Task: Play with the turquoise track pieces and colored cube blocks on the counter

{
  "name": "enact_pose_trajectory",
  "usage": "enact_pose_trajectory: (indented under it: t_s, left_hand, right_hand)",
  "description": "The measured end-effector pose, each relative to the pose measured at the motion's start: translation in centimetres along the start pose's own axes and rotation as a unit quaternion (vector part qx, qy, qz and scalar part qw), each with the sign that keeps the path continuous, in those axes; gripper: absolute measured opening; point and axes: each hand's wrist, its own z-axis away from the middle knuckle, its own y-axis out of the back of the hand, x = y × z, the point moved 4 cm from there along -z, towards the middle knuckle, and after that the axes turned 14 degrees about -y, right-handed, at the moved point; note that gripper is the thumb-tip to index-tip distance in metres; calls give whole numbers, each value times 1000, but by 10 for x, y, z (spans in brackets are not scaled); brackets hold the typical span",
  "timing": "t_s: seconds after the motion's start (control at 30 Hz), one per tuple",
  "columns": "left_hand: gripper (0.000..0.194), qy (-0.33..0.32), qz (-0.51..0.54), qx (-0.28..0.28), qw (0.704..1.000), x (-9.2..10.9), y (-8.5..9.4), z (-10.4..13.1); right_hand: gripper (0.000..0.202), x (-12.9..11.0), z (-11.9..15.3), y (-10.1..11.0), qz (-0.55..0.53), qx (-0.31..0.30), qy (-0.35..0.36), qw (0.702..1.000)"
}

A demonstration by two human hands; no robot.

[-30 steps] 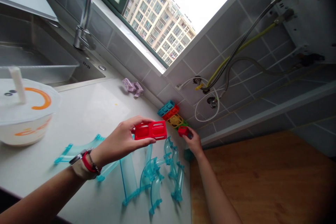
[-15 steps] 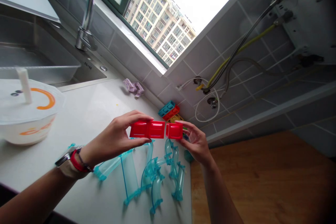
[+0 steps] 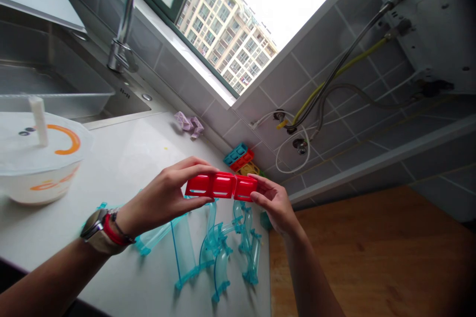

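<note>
My left hand (image 3: 169,193) pinches a longer red block piece (image 3: 211,185) between thumb and fingers, above the white counter. At its right end sits a smaller red block (image 3: 244,188), gripped by my right hand (image 3: 271,200). The two red pieces meet end to end, with a thin seam between them. Beneath the hands lie several translucent teal track pieces (image 3: 219,242), some curved, some straight. Blue, red and yellow blocks (image 3: 240,156) stand against the tiled wall just behind the held pieces.
A steel sink (image 3: 55,69) with a faucet (image 3: 121,49) is at the upper left. A lidded tub (image 3: 40,158) stands at the left. Small purple pieces (image 3: 189,125) lie near the wall. Hoses (image 3: 334,72) hang at the right, above a wooden surface (image 3: 353,257).
The gap between the two red pieces has narrowed until they touch. The red pieces have tilted slightly, and my right thumb has moved onto the front of the smaller block.
</note>
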Motion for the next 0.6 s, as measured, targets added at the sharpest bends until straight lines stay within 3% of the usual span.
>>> enact_pose_trajectory:
  t_s: [0.6]
  left_hand:
    - [46,9,33,-5,999,-5,-3,2]
  right_hand:
    - [59,0,3,-7,-9,-5,-6,1000]
